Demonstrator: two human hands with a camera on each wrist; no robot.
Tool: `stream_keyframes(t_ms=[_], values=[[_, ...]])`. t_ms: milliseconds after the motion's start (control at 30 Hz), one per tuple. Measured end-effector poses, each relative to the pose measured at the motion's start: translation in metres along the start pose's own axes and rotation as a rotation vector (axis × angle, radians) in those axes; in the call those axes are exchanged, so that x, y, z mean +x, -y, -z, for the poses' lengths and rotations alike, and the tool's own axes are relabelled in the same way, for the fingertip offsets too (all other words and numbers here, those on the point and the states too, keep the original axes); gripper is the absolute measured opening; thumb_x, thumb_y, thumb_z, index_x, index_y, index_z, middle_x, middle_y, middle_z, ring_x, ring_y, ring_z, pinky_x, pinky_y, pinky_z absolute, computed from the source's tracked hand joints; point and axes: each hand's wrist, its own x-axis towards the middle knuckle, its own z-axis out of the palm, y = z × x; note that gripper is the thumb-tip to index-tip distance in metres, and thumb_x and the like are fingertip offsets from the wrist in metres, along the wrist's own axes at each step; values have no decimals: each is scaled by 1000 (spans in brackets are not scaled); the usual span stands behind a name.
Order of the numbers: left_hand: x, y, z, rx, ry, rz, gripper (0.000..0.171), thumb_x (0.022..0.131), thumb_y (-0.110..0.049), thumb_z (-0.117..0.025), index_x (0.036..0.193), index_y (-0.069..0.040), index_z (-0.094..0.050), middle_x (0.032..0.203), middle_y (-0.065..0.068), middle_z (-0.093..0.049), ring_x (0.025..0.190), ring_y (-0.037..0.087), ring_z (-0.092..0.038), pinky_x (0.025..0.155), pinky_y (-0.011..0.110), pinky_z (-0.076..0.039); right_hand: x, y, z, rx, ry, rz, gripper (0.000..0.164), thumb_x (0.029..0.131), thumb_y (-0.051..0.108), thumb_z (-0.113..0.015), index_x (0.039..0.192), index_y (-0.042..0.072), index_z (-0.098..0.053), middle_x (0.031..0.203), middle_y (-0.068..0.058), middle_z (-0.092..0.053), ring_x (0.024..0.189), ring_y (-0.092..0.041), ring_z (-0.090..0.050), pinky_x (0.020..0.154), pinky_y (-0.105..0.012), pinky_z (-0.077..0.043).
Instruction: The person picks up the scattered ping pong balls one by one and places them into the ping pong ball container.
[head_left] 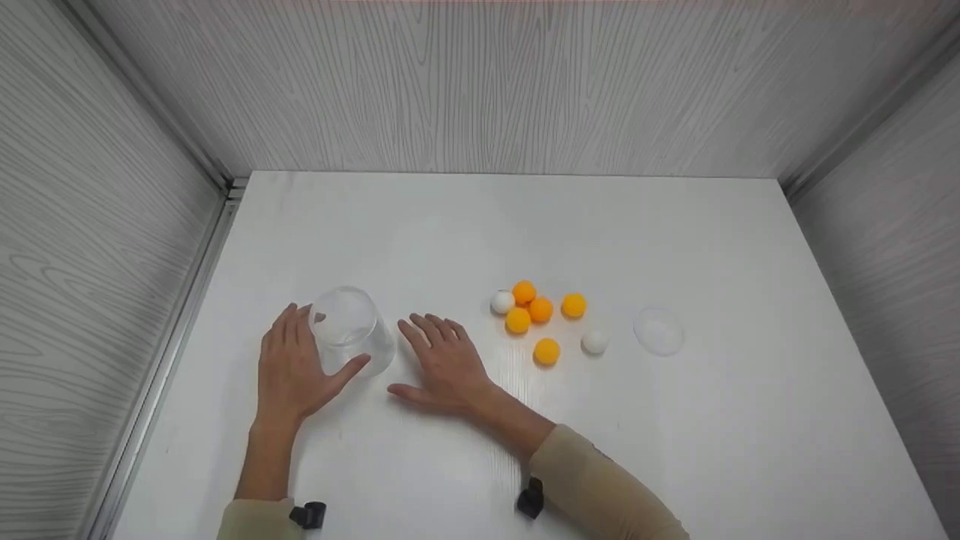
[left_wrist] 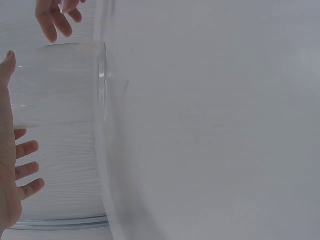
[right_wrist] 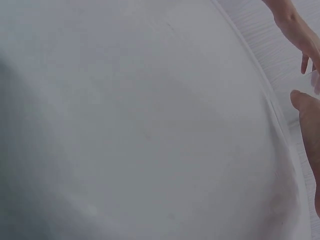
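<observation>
A clear jar (head_left: 367, 352) stands on the white table, its upper end narrower than its lower part. My left hand (head_left: 296, 367) is at its left side, fingers fairly straight and thumb stretched across its near side; whether the skin touches the jar is hard to tell. In the left wrist view the jar (left_wrist: 60, 90) shows beside my left hand (left_wrist: 7, 155), its fingers spread. My right hand (head_left: 446, 367) is just right of the jar, apart from it, with fingers extended and palm down. Neither hand grips anything.
Several orange balls (head_left: 541, 309) and two white balls, one at the left of the group (head_left: 502, 302) and a white ball (head_left: 595, 343) at its right, lie right of my right hand. A clear round disc (head_left: 660, 331) lies farther right. Wood-grain panels (head_left: 480, 90) enclose the table's back and sides.
</observation>
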Motion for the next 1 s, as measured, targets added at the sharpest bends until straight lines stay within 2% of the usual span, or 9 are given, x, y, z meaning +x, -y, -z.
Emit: stream_keyframes(t_ms=[200, 733, 1000], values=[[1, -8, -2, 3, 19, -4, 97, 76, -65, -79, 137, 6, -53, 146, 29, -56, 144, 48, -48, 116, 66, -44, 3, 0, 2, -5, 19, -11, 92, 94, 78, -52, 164, 20, -35, 164, -4, -47, 150, -25, -48, 125, -45, -41], [1, -22, -5, 17, 64, -10, 97, 78, -67, -76, 138, 6, -53, 148, 27, -55, 149, 47, -45, 120, 64, -41, 7, -5, 0, 23, -47, 15, 89, 95, 72, -57, 160, 15, -38, 160, -5, -51, 146, -25, -52, 122, -43, -45], [1, -28, -7, 37, 44, -48, 107, 77, -69, -76, 144, 9, -48, 146, 28, -57, 147, 47, -47, 119, 62, -43, 8, -10, -3, -7, -75, 20, 90, 94, 75, -55, 158, 14, -40, 159, -4, -52, 144, -24, -53, 121, -41, -46]])
